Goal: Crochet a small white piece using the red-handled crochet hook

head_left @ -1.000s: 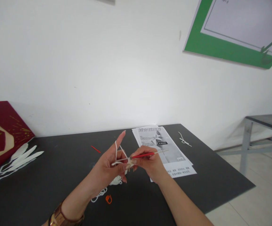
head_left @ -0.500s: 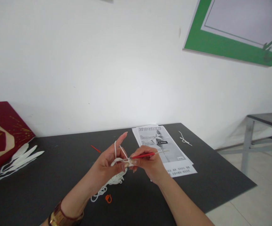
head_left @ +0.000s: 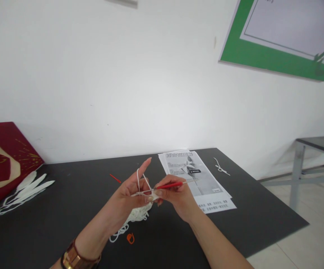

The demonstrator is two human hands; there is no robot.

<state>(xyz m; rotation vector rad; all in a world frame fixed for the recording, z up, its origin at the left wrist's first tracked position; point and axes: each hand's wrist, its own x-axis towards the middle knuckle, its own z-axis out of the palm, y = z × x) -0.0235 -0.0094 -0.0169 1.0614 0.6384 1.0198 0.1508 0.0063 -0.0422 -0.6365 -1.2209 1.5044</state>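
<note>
Over the raised index finger of my left hand (head_left: 128,196) runs a strand of white yarn (head_left: 138,178). Its thumb and other fingers pinch a small piece of white crochet work (head_left: 155,195). My right hand (head_left: 177,196) grips a crochet hook (head_left: 171,185) by its red handle, the metal shaft pointing left into the stitches. Both hands meet above the dark table. Below them lies a loose heap of white yarn (head_left: 139,215), partly hidden by my left hand. An orange stitch marker (head_left: 130,238) rests just in front of the heap.
Printed sheets (head_left: 215,200) lie behind my right hand, with a short knotted white yarn piece (head_left: 220,168) to their right. A red plastic needle (head_left: 115,178) is beyond my left hand. White crocheted petals (head_left: 35,190) lie at left beside a dark red bag (head_left: 10,160).
The hook's metal shaft now reaches further left past the stitches, below the raised finger. Both hands keep their grip, and the view has shifted slightly.
</note>
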